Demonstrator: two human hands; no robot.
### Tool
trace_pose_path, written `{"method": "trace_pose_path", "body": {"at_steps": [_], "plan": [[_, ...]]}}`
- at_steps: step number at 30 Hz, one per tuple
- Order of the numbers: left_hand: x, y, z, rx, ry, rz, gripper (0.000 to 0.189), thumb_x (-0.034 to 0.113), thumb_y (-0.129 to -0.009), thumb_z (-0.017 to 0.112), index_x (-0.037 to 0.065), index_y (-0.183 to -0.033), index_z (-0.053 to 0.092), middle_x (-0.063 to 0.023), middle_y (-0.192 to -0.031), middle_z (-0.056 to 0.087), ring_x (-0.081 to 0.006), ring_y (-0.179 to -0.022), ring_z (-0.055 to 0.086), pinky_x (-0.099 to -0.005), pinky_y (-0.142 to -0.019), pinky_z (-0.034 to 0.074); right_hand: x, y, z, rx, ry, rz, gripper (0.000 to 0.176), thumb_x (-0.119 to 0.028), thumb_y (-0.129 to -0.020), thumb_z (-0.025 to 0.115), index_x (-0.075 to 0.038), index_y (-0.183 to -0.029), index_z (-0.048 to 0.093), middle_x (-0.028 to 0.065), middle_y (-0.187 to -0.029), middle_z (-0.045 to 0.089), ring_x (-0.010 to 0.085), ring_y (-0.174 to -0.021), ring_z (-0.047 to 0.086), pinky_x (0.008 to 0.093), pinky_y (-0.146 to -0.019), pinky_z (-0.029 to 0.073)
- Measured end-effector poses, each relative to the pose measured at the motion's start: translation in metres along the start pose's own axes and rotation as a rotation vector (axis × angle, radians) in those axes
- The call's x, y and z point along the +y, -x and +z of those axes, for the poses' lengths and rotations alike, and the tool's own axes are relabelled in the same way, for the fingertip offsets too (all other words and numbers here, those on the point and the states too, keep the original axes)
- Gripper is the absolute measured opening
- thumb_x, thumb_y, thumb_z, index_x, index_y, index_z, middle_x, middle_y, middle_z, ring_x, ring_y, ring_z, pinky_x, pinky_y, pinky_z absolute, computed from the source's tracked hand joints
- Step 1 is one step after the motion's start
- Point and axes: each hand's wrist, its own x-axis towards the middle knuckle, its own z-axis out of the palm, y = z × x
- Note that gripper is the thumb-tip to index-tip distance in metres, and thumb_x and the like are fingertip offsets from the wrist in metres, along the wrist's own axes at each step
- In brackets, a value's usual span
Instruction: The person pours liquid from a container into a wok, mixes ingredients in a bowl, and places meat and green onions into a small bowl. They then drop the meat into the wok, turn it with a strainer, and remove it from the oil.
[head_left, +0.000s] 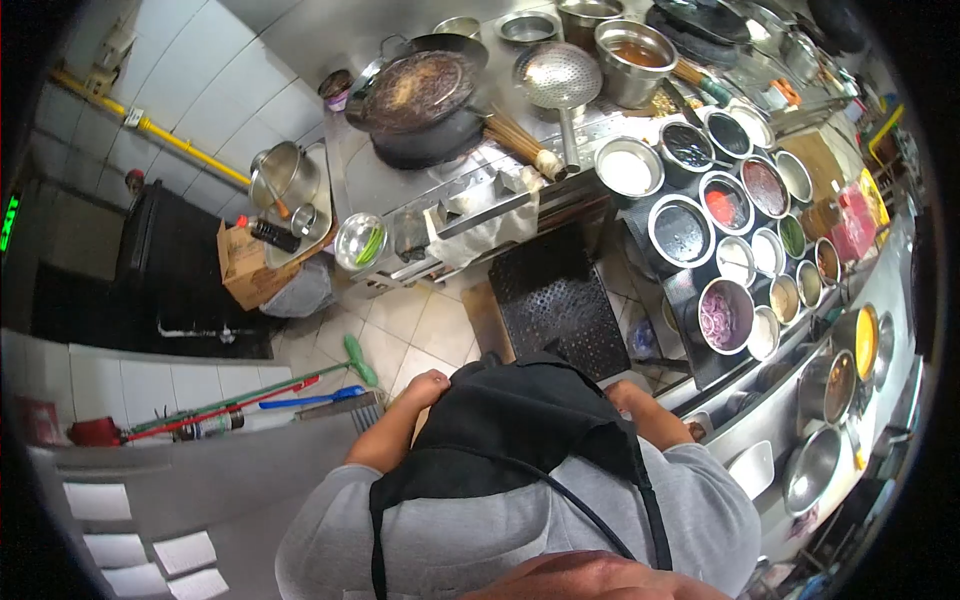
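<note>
A black apron [520,420] covers my front over a grey shirt, its lower part spread out between my two hands. My left hand [430,386] is closed at the apron's left edge, the cloth seeming pinched in its fingers. On the other side my right hand [630,398] is closed at the apron's right edge, its fingertips partly hidden by the cloth. Both hands are at waist height, apart from the cookware. A perforated black mat [555,295] lies on the floor ahead of me.
Ahead stands a stove with a wok [425,130], a strainer ladle [558,78] and a pot of brown liquid [636,55]. Several seasoning bowls and a pot of sliced onions [724,316] fill the right counter. A glass bowl of green chillies [362,242] sits front left. Brooms [340,375] lean left.
</note>
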Motion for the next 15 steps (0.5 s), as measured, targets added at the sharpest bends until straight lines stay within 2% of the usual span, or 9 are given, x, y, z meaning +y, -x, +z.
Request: {"method": "trace_pose_path", "body": {"at_steps": [1,3,4,5,6,9,11,12,15], "plan": [[0.007,-0.005,-0.004,-0.007,0.051,-0.118,0.036,0.036,-0.075,0.060,0.005,-0.094,0.065,-0.0151,-0.084,0.066,-0.0256,-0.077,0.063,-0.0331,-0.071,0.049,-0.011,0.007,-0.001,0.016,-0.022,0.013,0.041,-0.040,-0.086,0.047,-0.008,-0.107,0.061,0.0137,-0.107,0.061,0.0288,-0.093,0.060,0.0415,-0.071,0.051],[0.018,-0.012,-0.014,-0.035,0.019,-0.116,0.037,0.036,-0.075,0.060,0.004,-0.093,0.065,-0.0156,-0.084,0.065,-0.0256,-0.077,0.063,-0.0331,-0.071,0.049,-0.071,0.064,-0.022,0.152,-0.838,0.320,0.056,-0.053,-0.086,0.044,-0.006,-0.111,0.059,0.0117,-0.111,0.060,0.0286,-0.097,0.059,0.0440,-0.067,0.052],[0.018,-0.017,-0.018,-0.041,0.004,-0.139,0.038,0.037,-0.075,0.060,0.004,-0.093,0.065,-0.0160,-0.084,0.065,-0.0257,-0.078,0.063,-0.0331,-0.071,0.049,-0.068,0.047,-0.010,0.178,-0.878,0.336,0.056,-0.053,-0.086,0.044,-0.006,-0.111,0.059,0.0117,-0.111,0.060,0.0286,-0.097,0.059,0.0440,-0.067,0.052],[-0.042,-0.052,-0.001,-0.083,0.081,-0.092,0.039,0.037,-0.075,0.060,0.004,-0.094,0.064,-0.0165,-0.085,0.065,-0.0266,-0.077,0.063,-0.0329,-0.072,0.049,-0.070,0.021,0.001,0.158,-1.001,0.161,0.057,-0.054,-0.085,0.045,-0.006,-0.111,0.060,0.0124,-0.110,0.060,0.0299,-0.099,0.058,0.0462,-0.067,0.051],[-0.050,-0.059,-0.003,-0.108,0.057,-0.060,0.039,0.037,-0.075,0.060,0.004,-0.094,0.064,-0.0165,-0.085,0.065,-0.0266,-0.077,0.063,-0.0329,-0.072,0.049,-0.071,0.004,0.011,0.144,-1.113,-0.025,0.059,-0.055,-0.083,0.046,-0.006,-0.111,0.061,0.0131,-0.109,0.061,0.0313,-0.101,0.058,0.0484,-0.067,0.051],[-0.067,-0.091,-0.025,-0.213,0.154,-0.044,0.038,0.038,-0.076,0.061,0.003,-0.093,0.064,-0.0147,-0.088,0.066,-0.0267,-0.080,0.062,-0.0346,-0.074,0.048,-0.123,0.027,0.006,0.365,-1.050,0.176,0.058,-0.053,-0.082,0.049,-0.006,-0.113,0.060,0.0178,-0.112,0.059,0.0324,-0.105,0.056,0.0475,-0.074,0.049],[-0.086,-0.120,-0.042,-0.298,0.124,0.013,0.038,0.037,-0.077,0.061,0.003,-0.094,0.064,-0.0143,-0.089,0.066,-0.0269,-0.081,0.062,-0.0349,-0.074,0.048,-0.135,0.024,0.015,0.542,-0.633,0.171,0.059,-0.049,-0.084,0.049,-0.001,-0.118,0.054,0.0179,-0.111,0.060,0.0336,-0.096,0.060,0.0423,-0.080,0.049],[-0.103,-0.137,-0.050,-0.356,0.164,-0.004,0.038,0.037,-0.077,0.061,0.003,-0.094,0.064,-0.0141,-0.089,0.066,-0.0269,-0.081,0.062,-0.0350,-0.074,0.048,-0.157,0.036,0.022,0.474,-0.580,0.275,0.053,-0.048,-0.083,0.050,-0.003,-0.107,0.061,0.0198,-0.102,0.063,0.0354,-0.097,0.059,0.0430,-0.083,0.047],[-0.143,-0.198,-0.078,-0.543,0.614,-0.347,0.038,0.036,-0.078,0.061,0.002,-0.095,0.063,-0.0135,-0.090,0.066,-0.0272,-0.082,0.061,-0.0355,-0.074,0.047,-0.212,0.035,0.065,0.662,-0.788,0.537,0.048,-0.043,-0.081,0.049,-0.002,-0.098,0.065,0.0211,-0.103,0.061,0.0365,-0.098,0.058,0.0440,-0.086,0.045]]}}
